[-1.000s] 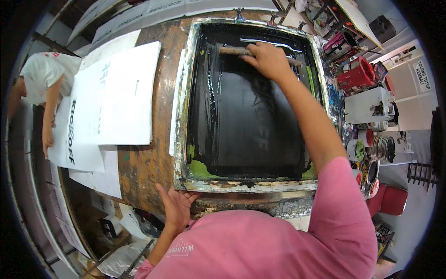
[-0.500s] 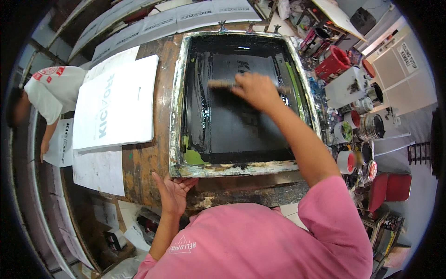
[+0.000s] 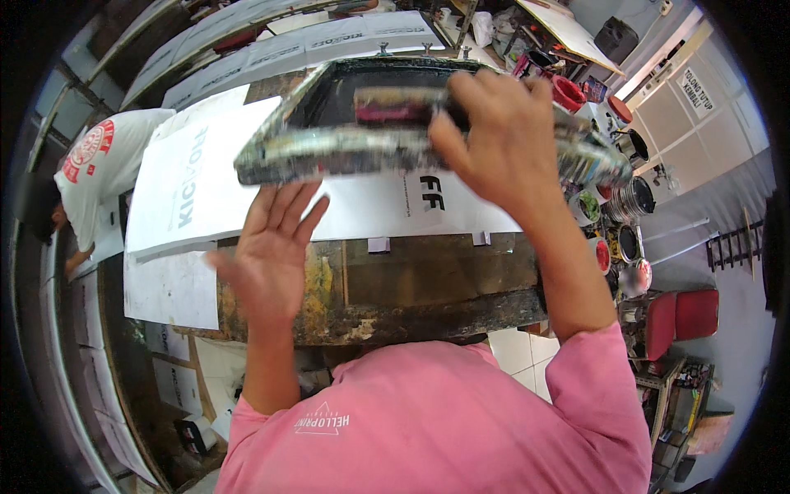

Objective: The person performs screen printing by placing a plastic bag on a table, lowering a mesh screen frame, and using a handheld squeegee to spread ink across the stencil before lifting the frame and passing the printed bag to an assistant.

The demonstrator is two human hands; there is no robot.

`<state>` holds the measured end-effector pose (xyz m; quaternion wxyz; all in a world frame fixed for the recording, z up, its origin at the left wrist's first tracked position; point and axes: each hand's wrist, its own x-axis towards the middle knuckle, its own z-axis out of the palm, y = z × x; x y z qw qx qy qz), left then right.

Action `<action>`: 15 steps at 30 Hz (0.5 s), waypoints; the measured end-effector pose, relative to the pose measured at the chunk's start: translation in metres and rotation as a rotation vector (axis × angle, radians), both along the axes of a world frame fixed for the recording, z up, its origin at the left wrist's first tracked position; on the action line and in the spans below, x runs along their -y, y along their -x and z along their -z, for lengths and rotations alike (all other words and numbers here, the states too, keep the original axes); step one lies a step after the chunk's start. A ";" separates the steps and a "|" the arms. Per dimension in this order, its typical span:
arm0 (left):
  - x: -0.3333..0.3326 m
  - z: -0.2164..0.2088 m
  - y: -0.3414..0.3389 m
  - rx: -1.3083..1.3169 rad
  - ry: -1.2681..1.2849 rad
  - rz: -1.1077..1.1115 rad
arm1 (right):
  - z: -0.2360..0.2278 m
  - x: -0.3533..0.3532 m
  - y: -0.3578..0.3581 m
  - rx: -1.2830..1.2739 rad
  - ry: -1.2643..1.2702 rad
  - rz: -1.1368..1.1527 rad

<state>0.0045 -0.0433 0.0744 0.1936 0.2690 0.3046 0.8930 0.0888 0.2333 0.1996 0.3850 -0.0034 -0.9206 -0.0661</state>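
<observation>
While the frame is tilted up off the worktop, I read the scene like this:

Screen frame: the ink-stained printing screen frame (image 3: 346,152) sits in the upper middle of the picture, its near edge raised and slanting, its far edge back by the top of the picture.

Right hand: my right hand (image 3: 502,140), upper centre right, has its grip clamped over the frame's near rail, fingers wrapped across the top; a reddish bar-shaped tool (image 3: 395,105) lies just under the fingertips, and I cannot tell whether the fingers hold it too.

Left hand: my left hand (image 3: 271,247), centre left, has its grip apart, fingers spread and palm up, fingertips touching the underside of the frame's near edge.

Printed sheet: a white sheet with dark lettering (image 3: 387,210) lies flat under the raised frame, at the centre of the picture.

Other sheets: more white printed sheets (image 3: 185,193) lie to the left of it, overlapping, with a plain one (image 3: 169,288) below them.

Worktop: the worn, paint-crusted worktop (image 3: 411,288) shows its front edge in the middle of the picture, just above my pink shirt.

Paint pots: open tins and pots of ink (image 3: 629,198) crowd the right side, near a red stool (image 3: 683,317) lower right.

Another person: someone in a white shirt (image 3: 99,173) bends at the left edge, well apart from my hands.
</observation>
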 end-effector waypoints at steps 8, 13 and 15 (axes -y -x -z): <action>-0.054 0.101 -0.016 -1.105 1.972 -0.511 | -0.056 -0.029 0.038 0.003 0.032 -0.065; -0.055 0.120 -0.002 -1.092 1.972 -0.324 | -0.100 -0.004 0.051 0.130 0.327 0.058; -0.060 0.118 0.003 -0.974 1.975 -0.312 | -0.122 -0.001 0.059 0.258 0.513 0.131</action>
